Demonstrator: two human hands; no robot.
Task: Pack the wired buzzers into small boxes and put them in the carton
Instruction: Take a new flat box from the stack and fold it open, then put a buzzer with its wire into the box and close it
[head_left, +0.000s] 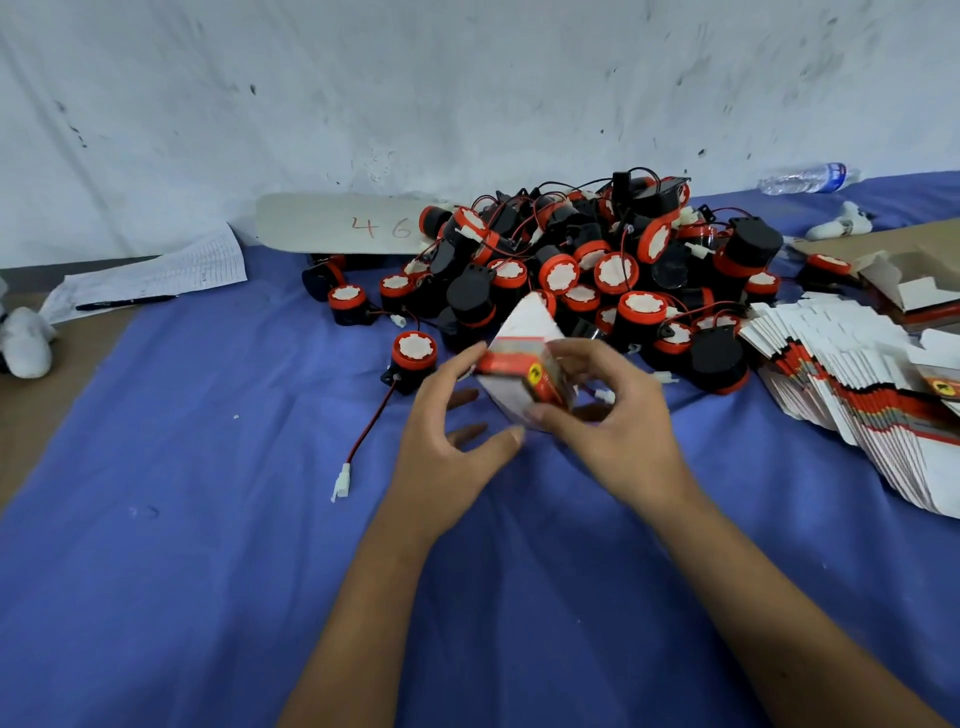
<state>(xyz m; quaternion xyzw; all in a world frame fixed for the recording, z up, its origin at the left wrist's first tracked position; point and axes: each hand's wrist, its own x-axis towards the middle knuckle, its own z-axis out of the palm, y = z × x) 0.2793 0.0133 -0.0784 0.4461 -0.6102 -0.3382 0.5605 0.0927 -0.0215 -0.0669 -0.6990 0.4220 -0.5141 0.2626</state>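
Note:
A small white-and-red box is held above the blue cloth, its white flaps spread open. My right hand grips it from the right, thumb and fingers curled round its red end. My left hand touches the box's left edge with fingertip and thumb, the other fingers loosely spread. Behind lies a heap of black-and-red wired buzzers. One buzzer sits apart to the left, its red-black wire running to a white plug. Flat unfolded boxes are fanned out at right. A brown carton shows at the far right.
A blue cloth covers the work surface. White card marked "46" leans at the wall. Paper sheet with a pen lies at left, white gloves beside it. A plastic bottle and another glove lie back right.

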